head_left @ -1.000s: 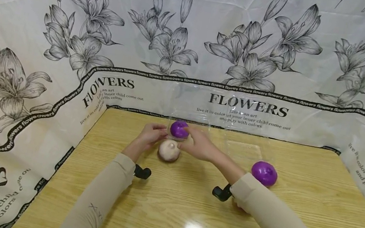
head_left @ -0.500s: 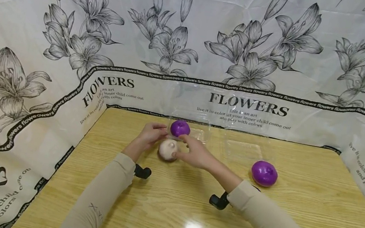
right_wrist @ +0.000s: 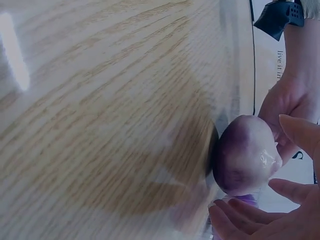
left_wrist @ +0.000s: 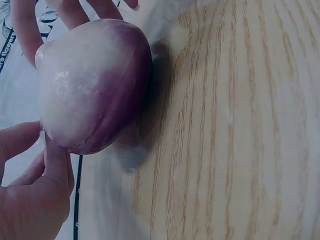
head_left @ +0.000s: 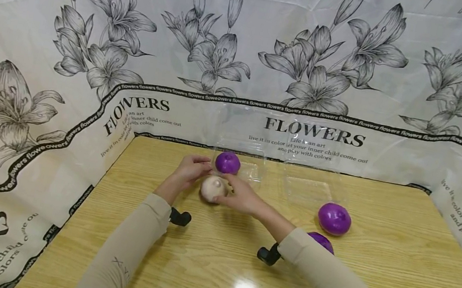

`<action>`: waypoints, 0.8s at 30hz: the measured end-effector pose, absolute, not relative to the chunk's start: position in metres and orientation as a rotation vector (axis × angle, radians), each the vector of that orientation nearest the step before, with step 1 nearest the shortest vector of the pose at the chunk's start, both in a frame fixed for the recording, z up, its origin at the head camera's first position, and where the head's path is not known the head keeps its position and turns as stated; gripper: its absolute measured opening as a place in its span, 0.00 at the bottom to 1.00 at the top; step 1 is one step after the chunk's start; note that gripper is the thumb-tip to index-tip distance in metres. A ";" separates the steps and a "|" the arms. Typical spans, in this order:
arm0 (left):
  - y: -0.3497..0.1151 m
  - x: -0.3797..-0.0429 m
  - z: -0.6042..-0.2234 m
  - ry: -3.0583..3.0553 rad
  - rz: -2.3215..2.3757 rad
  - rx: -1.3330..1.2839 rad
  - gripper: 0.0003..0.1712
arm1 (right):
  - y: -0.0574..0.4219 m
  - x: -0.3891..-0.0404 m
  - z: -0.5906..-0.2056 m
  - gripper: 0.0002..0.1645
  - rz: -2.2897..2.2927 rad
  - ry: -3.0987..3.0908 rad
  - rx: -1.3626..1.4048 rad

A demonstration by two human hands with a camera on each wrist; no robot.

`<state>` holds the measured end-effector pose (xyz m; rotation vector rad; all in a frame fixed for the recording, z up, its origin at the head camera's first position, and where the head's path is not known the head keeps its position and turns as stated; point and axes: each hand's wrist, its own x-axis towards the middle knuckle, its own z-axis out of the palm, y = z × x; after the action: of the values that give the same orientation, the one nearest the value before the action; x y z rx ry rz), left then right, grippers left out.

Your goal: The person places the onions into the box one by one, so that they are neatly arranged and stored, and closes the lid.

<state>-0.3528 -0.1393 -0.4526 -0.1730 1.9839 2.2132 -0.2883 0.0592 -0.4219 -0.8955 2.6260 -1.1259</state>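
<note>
A white-and-purple onion (head_left: 213, 189) rests on the table just in front of the left clear plastic box (head_left: 250, 170). Inside that box sits a purple onion (head_left: 228, 162). My left hand (head_left: 192, 170) is at the box's front left corner and pinches its clear edge between thumb and fingers, as the left wrist view shows. Around the right side of the pale onion (right_wrist: 245, 155) my right hand (head_left: 241, 196) is spread, thumb in front and fingers behind. Its fingers look fairly straight; whether they press on the onion is hard to tell.
Another clear box (head_left: 310, 189) with a raised lid stands to the right. A purple onion (head_left: 334, 219) lies in front of it, and one more purple onion (head_left: 322, 241) is partly hidden by my right sleeve. A flower-printed cloth (head_left: 224, 128) hangs behind the table (head_left: 210, 276).
My right hand has drawn back from the purple onion in the box and come down beside the pale onion. The right forearm shifted, uncovering another purple onion. My left hand has stayed put.
</note>
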 end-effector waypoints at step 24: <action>-0.139 -0.351 -0.451 1.975 2.216 -0.159 0.24 | 0.039 -0.300 -0.437 0.42 -1.082 2.696 -0.788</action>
<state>-0.3510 -0.1395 -0.4510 -0.1590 1.9751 2.2159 -0.2996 0.0390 -0.4368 -0.7879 2.6961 -1.0820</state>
